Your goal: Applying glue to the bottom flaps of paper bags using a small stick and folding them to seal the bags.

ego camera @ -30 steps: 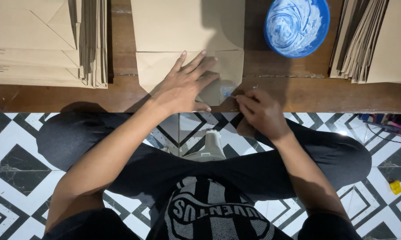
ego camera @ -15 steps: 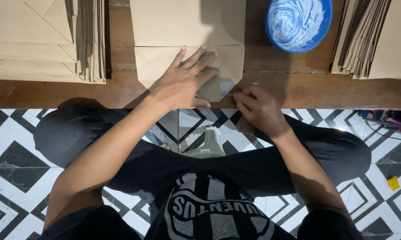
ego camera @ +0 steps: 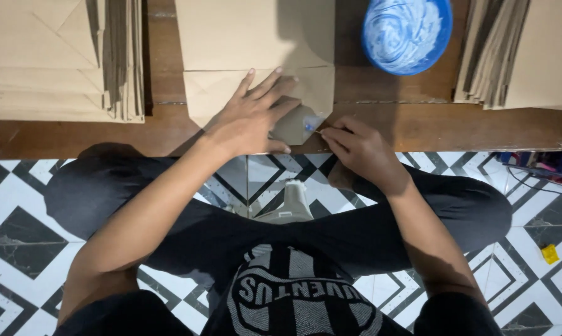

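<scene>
Left hand (ego camera: 251, 118) spread flat, pressing brown paper bag (ego camera: 256, 56) on wooden surface (ego camera: 380, 124), right hand (ego camera: 359, 149) grip pinching small glue brush (ego camera: 310, 126) on bag flap just beside left fingertips, blue glue bowl (ego camera: 407, 32) beyond right hand

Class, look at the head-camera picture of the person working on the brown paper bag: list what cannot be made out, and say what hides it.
- Tool in the right hand: only a thin tip with a blue bit shows; the fingers hide the rest.
- Part of the paper bag's flap: covered by the left hand.
- Blue bowl: top rim cut by the upper edge.
- Paper stacks: cut by the edges, sheets too fine to count.
- White object between the knees: kind unclear.
</scene>
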